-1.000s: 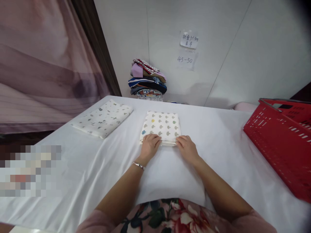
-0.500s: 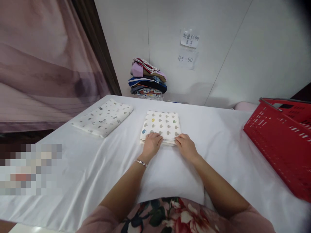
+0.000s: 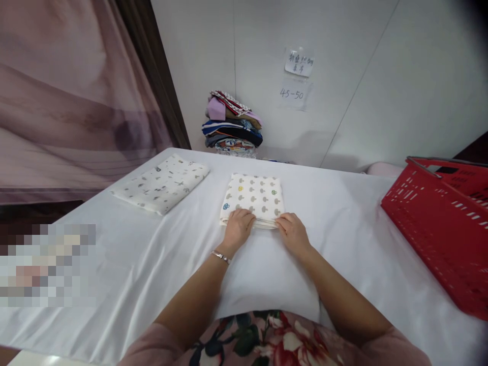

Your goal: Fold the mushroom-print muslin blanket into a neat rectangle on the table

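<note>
A white cloth with grey mushroom-like prints [image 3: 253,195] lies folded into a near square on the white-covered table [image 3: 183,264]. My left hand [image 3: 239,226] pinches its near edge left of the middle, fingers curled over the layers. At the near right corner, my right hand [image 3: 293,231] holds the same edge between thumb and fingers. Several layers show along the edge between the hands. A second folded white cloth with small grey prints [image 3: 162,184] lies flat farther left, touched by neither hand.
A red plastic basket [image 3: 438,234] stands at the right of the table. Beyond the far edge is a stack of folded fabrics [image 3: 232,124] against the wall. A pink curtain [image 3: 76,101] hangs at the left. Two paper notes [image 3: 299,63] are on the wall.
My right hand has shifted very slightly toward me at the cloth's near right corner. Both hands keep their hold, and the cloth stays in place.
</note>
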A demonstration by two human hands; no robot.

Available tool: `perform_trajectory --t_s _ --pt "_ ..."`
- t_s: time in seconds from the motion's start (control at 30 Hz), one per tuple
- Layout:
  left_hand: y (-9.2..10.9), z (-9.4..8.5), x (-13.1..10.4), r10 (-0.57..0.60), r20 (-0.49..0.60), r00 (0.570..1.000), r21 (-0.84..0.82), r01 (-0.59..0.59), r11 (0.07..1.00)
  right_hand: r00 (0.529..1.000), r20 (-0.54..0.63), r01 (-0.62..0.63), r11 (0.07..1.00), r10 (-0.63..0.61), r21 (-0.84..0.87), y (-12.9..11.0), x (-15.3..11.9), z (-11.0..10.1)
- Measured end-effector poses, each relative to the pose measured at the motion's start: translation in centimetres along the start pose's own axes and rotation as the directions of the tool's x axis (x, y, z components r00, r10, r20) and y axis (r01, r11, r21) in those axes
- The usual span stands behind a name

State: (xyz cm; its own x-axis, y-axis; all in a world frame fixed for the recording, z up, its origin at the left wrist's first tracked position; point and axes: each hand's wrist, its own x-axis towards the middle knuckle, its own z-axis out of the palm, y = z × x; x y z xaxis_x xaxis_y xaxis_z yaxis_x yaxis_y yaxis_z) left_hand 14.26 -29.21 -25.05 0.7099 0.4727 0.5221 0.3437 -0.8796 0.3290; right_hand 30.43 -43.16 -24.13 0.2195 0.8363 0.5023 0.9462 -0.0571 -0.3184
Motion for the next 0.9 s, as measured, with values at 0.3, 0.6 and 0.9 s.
perform_trajectory --t_s 0.3,0.6,0.9 --pt "0.16 -0.08 -0.03 0.003 -0.024 1.000 -0.011 -0.003 1.000 0.998 0.070 -0.009 1.000 0.008 0.021 0.07 -0.17 -0.20" --pt "0.26 -0.43 0.09 0.016 -0.065 0.998 -0.024 -0.018 1.000 0.999 -0.032 0.012 1.000 -0.011 0.029 -0.24 0.22 -0.21" --pt "-0.17 -0.59 -0.45 0.031 0.030 0.999 -0.021 -0.031 0.999 0.995 0.076 0.072 0.997 -0.069 -0.033 -0.04 -0.27 -0.16"
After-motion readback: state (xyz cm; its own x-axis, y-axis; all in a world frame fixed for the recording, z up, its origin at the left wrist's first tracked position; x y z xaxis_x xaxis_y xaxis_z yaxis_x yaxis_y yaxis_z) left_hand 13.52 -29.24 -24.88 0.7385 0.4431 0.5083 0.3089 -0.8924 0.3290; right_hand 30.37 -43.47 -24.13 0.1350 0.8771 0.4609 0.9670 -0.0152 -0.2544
